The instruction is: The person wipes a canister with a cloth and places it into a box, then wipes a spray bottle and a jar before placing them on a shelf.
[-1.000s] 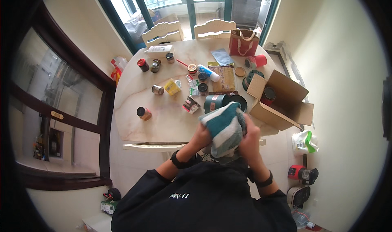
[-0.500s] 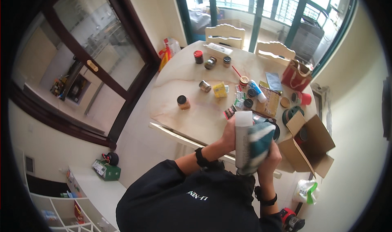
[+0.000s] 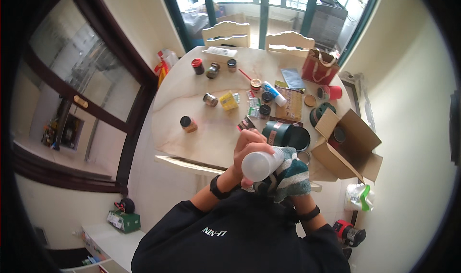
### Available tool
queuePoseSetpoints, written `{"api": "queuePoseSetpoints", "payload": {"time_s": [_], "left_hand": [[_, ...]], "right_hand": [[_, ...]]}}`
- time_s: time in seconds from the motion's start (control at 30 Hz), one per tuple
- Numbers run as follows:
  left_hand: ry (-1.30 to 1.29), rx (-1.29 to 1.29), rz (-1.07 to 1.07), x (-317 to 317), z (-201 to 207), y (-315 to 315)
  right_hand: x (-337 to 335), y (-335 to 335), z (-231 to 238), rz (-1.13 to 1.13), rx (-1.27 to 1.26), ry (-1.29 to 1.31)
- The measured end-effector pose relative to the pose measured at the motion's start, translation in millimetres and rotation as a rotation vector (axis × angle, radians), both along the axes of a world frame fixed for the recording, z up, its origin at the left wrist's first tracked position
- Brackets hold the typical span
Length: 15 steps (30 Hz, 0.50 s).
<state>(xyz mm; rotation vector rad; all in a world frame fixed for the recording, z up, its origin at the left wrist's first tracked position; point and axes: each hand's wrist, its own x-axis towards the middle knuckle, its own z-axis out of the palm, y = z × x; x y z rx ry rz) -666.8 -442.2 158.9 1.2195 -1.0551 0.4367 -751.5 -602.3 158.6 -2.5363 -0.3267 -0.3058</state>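
My left hand [image 3: 247, 145] is wrapped round a white bottle [image 3: 257, 167], whose round base faces up toward me. A striped teal-and-white towel [image 3: 294, 173] lies against the bottle's far side. My right hand is mostly hidden under that towel, gripping it against the bottle; only the wrist below shows. Just beyond my hands, a large dark green canister [image 3: 277, 133] lies on its side near the table's front edge. A small black-and-pink packet [image 3: 246, 123] sits beside it, close to my left knuckles.
On the marble-look table [image 3: 168, 141] stand a dark-lidded jar [image 3: 188, 124], a red-lidded jar [image 3: 197, 66], a yellow packet [image 3: 229, 100] and a white tube [image 3: 275, 94]. An open cardboard box [image 3: 353, 150] stands at right. A red paper bag [image 3: 319, 67] is behind it. Two chairs line the far side.
The white bottle has turned from side-on to base toward me. My left hand has shifted round it, and the towel now covers my right hand. The whole view has swung rightward.
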Motion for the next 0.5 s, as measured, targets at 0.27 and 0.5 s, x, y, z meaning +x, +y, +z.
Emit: {"api": "queuePoseSetpoints", "payload": {"time_s": [0.27,0.5], "left_hand": [[0.737,-0.345,-0.361,-6.5,-5.6,-15.0],[1.618,-0.648,-0.231,-2.9,-12.4,-31.6]], "right_hand": [[1.3,-14.4,9.8,0.112,0.145,-0.226],[-15.0,-3.8,-18.6,-0.129,0.394,0.037]]}}
